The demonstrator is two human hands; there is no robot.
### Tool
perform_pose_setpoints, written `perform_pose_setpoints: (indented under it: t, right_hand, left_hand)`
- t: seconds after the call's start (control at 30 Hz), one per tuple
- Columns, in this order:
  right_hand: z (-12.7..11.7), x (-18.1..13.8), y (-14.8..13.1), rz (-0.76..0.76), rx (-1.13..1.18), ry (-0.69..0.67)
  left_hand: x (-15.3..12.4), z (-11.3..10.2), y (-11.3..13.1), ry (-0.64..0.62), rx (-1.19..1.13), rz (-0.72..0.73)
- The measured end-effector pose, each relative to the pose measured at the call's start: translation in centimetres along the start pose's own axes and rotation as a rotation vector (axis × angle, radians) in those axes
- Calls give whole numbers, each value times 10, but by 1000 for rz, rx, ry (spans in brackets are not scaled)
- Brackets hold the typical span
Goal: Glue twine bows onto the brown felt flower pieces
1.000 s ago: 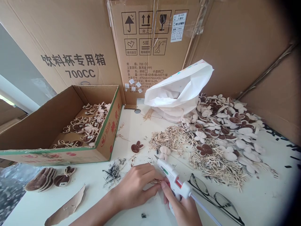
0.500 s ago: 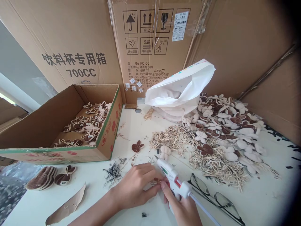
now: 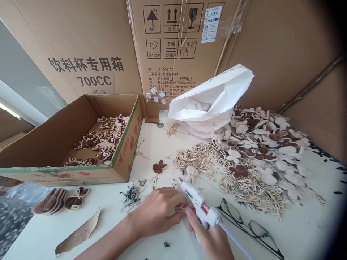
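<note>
My left hand is closed, its fingers pinching a small brown fabric piece with a bit of beige cord. Most of that piece is hidden by the fingers. My right hand grips a white hot glue gun, whose nozzle points up and left; a glue stick sticks out of its back. The right thumb and fingertip meet the cord end beside the left hand. Just beyond the hands lie a pale bunny-shaped fabric piece and a brown one.
Knotted beige cords and fabric pieces are heaped at right, by a white bag. Glasses lie close to my right hand. At left stand a carton with finished-looking pieces, a brown stack and a cardboard scrap.
The view has shifted slightly. Both hands keep nearly the same pose, and a little more of the brown piece shows between them.
</note>
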State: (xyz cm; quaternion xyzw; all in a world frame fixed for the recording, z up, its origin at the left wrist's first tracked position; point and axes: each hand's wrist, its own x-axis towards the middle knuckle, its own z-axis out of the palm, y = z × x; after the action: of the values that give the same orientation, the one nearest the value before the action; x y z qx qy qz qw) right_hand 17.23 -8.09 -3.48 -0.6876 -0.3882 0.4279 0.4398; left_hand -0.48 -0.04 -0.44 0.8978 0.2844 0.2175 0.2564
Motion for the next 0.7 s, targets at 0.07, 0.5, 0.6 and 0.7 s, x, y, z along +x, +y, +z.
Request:
perform_pose_setpoints:
  t: [0.07, 0.5, 0.6, 0.7]
  right_hand:
    - [0, 0, -1, -2, -1, -5]
    - [0, 1, -1, -12, -11, -7]
    - [0, 1, 1, -5, -14, -6]
    - [0, 1, 1, -4, -6, -5]
  left_hand:
    - [0, -1, 0, -3, 18, 5]
    - [0, 0, -3, 3, 53, 2]
    - [0, 2, -5, 17, 52, 12]
    - [-1, 4, -6, 36, 50, 15]
